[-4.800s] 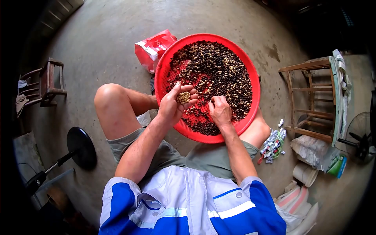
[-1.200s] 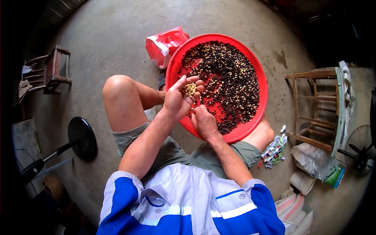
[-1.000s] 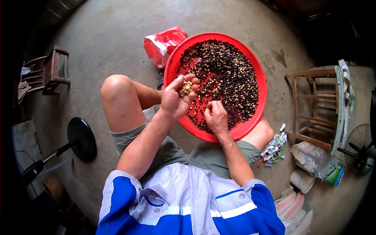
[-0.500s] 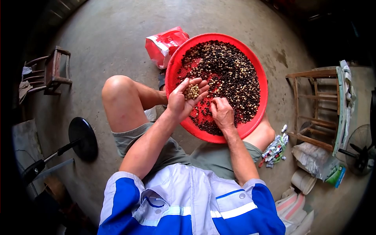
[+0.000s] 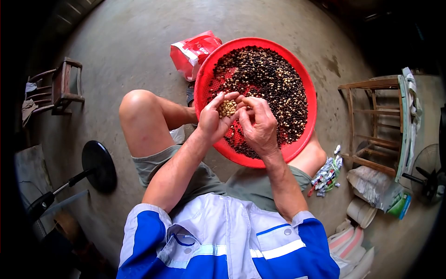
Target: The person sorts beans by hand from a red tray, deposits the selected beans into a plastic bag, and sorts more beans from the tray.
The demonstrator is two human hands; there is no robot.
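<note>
A round red mesh tray rests across my legs, holding many dark and pale beans. Over its near left part my left hand is cupped palm up around a small heap of pale beans. My right hand is at the fingertips of the left, its fingers curled with thumb and forefinger close together. Whatever it may pinch is too small to make out. Red mesh shows through where the beans lie thin, near both hands.
A red and white bag stands beyond the tray's left edge. Crumpled wrappers lie by my right knee. Wooden chairs stand left and right; a black round base is at left, a fan at right.
My right hand has lifted from the beans in the tray and moved up and left to the left hand's fingertips. The left hand stays cupped around its pale beans.
</note>
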